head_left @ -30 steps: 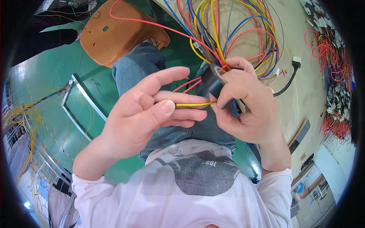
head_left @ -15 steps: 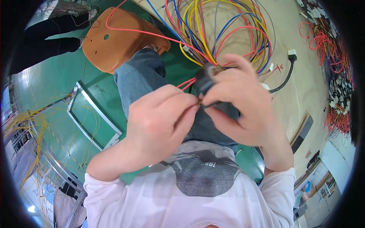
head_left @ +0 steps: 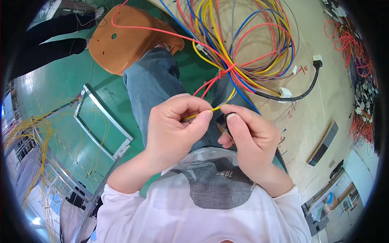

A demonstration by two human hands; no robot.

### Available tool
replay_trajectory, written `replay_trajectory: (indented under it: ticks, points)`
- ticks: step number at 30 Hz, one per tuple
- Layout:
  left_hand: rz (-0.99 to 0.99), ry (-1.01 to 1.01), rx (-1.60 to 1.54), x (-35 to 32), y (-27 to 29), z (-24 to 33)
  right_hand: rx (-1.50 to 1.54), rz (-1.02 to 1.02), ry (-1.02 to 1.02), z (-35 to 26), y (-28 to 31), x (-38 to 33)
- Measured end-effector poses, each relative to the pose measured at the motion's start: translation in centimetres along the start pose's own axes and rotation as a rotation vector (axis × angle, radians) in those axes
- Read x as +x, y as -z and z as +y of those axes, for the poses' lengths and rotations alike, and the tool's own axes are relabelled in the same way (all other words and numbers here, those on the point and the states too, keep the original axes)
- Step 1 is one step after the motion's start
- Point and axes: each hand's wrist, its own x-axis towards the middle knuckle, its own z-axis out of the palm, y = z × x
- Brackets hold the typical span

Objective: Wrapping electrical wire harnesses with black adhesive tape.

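My left hand (head_left: 176,125) is closed in a pinch on a yellow wire (head_left: 216,108), thumb against forefinger. Close on its right, my right hand (head_left: 253,133) curls its fingers round a black roll of tape (head_left: 222,121), mostly hidden by the fingers. Its forefinger tip touches the wire beside the left fingertips. Beyond both hands lies a large coil of yellow, blue, red and brown wires (head_left: 279,30), gathered by a red wire knot (head_left: 225,73). From the bundle a black-sleeved lead (head_left: 310,91) curves to a white connector (head_left: 317,58).
The coil rests on a pale worktop (head_left: 302,121), along with another white connector (head_left: 285,93) and a dark bar (head_left: 323,143). Wire bundles hang at the far right. An orange chair (head_left: 129,36) and a metal frame (head_left: 103,121) stand on the green floor at left, near another person's dark-clad legs (head_left: 60,36).
The tape roll, blurred above my fingertips before, is now lower, inside my right hand. That hand has turned and come down. The yellow wire and the knot now show clearly.
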Motion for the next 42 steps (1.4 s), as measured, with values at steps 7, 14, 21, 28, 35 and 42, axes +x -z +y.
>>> replay_trajectory:
  ticks: [7,14,21,28,35,42]
  points:
    - [-0.006,-0.026,-0.02,-0.2,0.1,-0.3,-0.115,0.023,0.184,1.0,-0.7,0.5]
    - [-0.041,-0.007,-0.145,-0.3,-0.1,-0.1,-0.19,0.062,0.261,1.4,-1.1,0.7]
    - [-0.018,0.004,-0.229,-0.7,-0.7,0.1,-0.28,0.04,0.419,2.5,-0.9,1.0]
    - [0.144,-0.058,-0.225,-0.7,-0.9,-1.2,-0.179,0.015,0.365,2.3,-0.5,2.3]
    - [0.155,-0.602,0.832,0.1,0.2,-1.4,0.185,0.087,0.169,1.7,-1.0,3.0]
    - [0.203,-0.68,0.799,-0.8,-1.5,-0.9,0.195,0.113,0.145,1.4,-1.2,2.9]
